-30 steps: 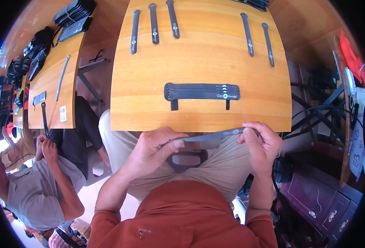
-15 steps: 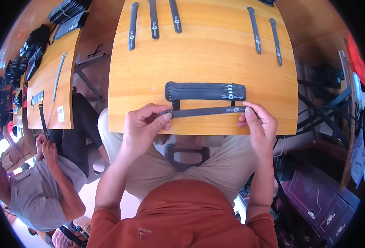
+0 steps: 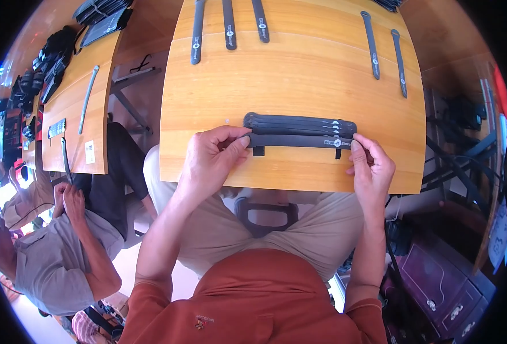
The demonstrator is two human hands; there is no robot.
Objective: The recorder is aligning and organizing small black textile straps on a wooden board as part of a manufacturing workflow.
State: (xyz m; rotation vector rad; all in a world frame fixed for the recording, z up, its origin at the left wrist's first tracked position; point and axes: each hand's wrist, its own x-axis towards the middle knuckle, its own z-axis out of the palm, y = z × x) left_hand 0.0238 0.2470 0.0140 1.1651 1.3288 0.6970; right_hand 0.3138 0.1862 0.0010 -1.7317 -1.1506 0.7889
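Note:
A dark grey hook-and-loop strap [image 3: 299, 140] is stretched level between my two hands. My left hand [image 3: 214, 155] pinches its left end between thumb and fingers. At the other end, my right hand [image 3: 371, 162] pinches the strap's tip near its pale printed mark. The strap lies along the near edge of a stack of similar straps [image 3: 299, 121], covering part of it; whether it rests on the stack or hovers just over it, I cannot tell. Two short black tabs [image 3: 258, 151] stick out on the near side, under the held strap.
Loose straps [image 3: 197, 34] lie on the far left of the wooden table [image 3: 299, 86], and two more straps [image 3: 372, 46] on the far right. At the left, a person [image 3: 72, 252] in a grey shirt handles a strap at another table [image 3: 87, 155].
Both hands have carried the strap away from me, from in front of the stack up onto its near edge. The view has shifted slightly.

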